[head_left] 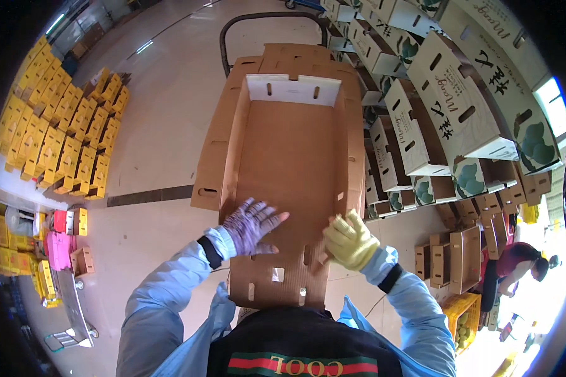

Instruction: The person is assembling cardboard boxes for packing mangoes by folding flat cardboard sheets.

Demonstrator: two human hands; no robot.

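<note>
Filling the centre of the frame, a brown cardboard carton (289,157) lies half formed: its white-faced far end wall stands up, the long side walls are partly raised, and the near slotted flap is still flat. The left hand (251,226), in a purple-grey glove, presses flat with fingers spread on the carton's floor. The right hand (351,240), yellow-gloved, curls against the lower right wall. Finished white boxes (440,113) stack at upper right.

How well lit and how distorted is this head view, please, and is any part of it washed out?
In the head view, daylight is even over the brown cardboard box and both gloved hands, left hand and right hand; the lower right rim is blown out white; fisheye bends the stacked white cartons; corners are black.
</note>
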